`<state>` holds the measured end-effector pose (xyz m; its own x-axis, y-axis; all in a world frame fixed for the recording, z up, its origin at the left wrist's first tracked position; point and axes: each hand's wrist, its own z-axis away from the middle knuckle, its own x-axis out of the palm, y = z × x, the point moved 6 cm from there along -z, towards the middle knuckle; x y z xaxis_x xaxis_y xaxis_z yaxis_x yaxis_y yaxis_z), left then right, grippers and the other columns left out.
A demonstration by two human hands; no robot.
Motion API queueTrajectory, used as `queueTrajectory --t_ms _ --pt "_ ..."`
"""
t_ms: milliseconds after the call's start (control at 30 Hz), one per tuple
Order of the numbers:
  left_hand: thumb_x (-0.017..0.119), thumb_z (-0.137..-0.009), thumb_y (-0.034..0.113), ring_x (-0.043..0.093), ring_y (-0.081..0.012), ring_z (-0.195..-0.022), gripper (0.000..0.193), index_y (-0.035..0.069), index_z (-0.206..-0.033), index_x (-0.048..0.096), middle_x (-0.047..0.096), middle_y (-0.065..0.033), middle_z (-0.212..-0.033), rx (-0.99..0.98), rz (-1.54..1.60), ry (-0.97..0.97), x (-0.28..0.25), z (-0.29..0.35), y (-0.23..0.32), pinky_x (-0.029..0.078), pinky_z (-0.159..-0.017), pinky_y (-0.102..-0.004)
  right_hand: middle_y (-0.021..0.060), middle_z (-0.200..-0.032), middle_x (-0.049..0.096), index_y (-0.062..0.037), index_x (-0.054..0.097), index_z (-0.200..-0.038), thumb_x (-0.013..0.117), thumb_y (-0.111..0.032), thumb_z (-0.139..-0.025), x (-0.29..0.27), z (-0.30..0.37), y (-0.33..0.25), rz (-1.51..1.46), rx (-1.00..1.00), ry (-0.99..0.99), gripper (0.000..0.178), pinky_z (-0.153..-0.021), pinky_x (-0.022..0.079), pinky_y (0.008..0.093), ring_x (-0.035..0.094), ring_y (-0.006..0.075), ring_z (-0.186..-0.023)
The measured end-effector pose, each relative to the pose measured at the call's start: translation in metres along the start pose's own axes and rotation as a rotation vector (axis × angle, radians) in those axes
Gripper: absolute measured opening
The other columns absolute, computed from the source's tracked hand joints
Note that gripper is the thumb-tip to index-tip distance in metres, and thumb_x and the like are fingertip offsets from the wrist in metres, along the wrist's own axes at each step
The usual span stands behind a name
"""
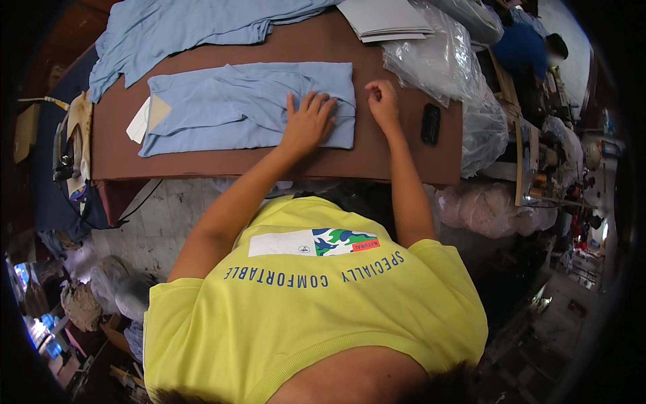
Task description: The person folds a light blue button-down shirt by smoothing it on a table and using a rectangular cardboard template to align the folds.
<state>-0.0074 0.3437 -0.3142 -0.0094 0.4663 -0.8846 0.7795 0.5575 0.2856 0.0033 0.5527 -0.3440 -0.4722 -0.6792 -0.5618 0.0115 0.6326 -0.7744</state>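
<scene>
A light blue garment (222, 101), folded into a long rectangle, lies across the brown table (269, 165) in front of me. At its left end a beige piece of card (158, 112) shows, and a white tag (138, 122) sticks out beside it. My left hand (309, 123) rests flat on the right part of the folded cloth, fingers spread. Just off the garment's right edge, my right hand (383, 102) is raised over the table with its fingers curled together; whether anything small is in them is hidden.
More light blue cloth (182, 30) is spread along the far left. At the far right are a stack of white sheets (387, 19) and clear plastic bags (437, 60). A black phone-like object (431, 124) lies right of my hand. An iron (64, 158) stands at the left. Another person (525, 50) is at the upper right.
</scene>
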Motion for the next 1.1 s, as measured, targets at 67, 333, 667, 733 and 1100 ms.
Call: queueTrajectory --t_ms 67,333,667,733,1100 --pt "0.056 -0.079 0.025 0.043 -0.0232 -0.109 0.033 0.017 -0.11 0.052 0.05 -0.0038 -0.111 0.026 0.0 0.034 -0.002 -0.017 0.007 0.03 -0.09 -0.0507 0.0054 -0.088 0.058 -0.0098 0.062 -0.085 0.063 -0.005 -0.067 0.0 0.02 -0.012 0.09 -0.071 -0.106 0.019 -0.077 0.042 0.0345 0.053 0.023 -0.078" --pt "0.052 -0.073 0.014 0.049 -0.0221 -0.088 0.023 0.01 -0.095 0.055 0.052 -0.0042 -0.091 0.279 0.04 0.021 0.035 -0.014 0.029 0.04 -0.074 -0.0347 0.0027 -0.091 0.059 -0.0116 0.065 -0.086 0.069 -0.015 -0.066 0.007 0.028 -0.018 0.208 -0.136 -0.116 0.021 -0.079 0.042 0.0355 0.052 0.025 -0.09" --pt "0.052 -0.074 0.013 0.048 -0.0232 -0.083 0.014 0.011 -0.087 0.055 0.052 -0.0036 -0.084 0.162 -0.053 0.026 0.041 -0.018 0.03 0.04 -0.068 -0.036 0.0004 -0.086 0.058 -0.0119 0.06 -0.082 0.066 -0.018 -0.07 -0.003 0.028 -0.034 0.213 -0.227 -0.119 0.015 -0.08 0.038 0.0373 0.051 0.022 -0.089" --pt "0.052 -0.073 0.014 0.048 -0.0219 -0.081 0.012 0.011 -0.084 0.054 0.051 -0.0032 -0.083 0.175 -0.082 0.064 0.04 -0.02 0.032 0.039 -0.067 -0.0352 0.0002 -0.087 0.058 -0.0118 0.059 -0.082 0.066 -0.019 -0.071 -0.002 0.031 -0.035 0.227 -0.243 -0.153 0.015 -0.08 0.038 0.0373 0.05 0.0224 -0.089" --pt "0.05 -0.073 0.016 0.048 -0.021 -0.094 0.018 0.011 -0.09 0.054 0.051 -0.0032 -0.097 0.291 -0.064 0.113 0.027 -0.014 0.037 0.037 -0.08 -0.0377 0.0012 -0.088 0.056 -0.0108 0.056 -0.087 0.055 -0.01 -0.077 0.004 -0.001 -0.051 0.558 -0.63 -0.121 0.009 -0.077 0.035 0.0336 0.05 0.0201 -0.087"
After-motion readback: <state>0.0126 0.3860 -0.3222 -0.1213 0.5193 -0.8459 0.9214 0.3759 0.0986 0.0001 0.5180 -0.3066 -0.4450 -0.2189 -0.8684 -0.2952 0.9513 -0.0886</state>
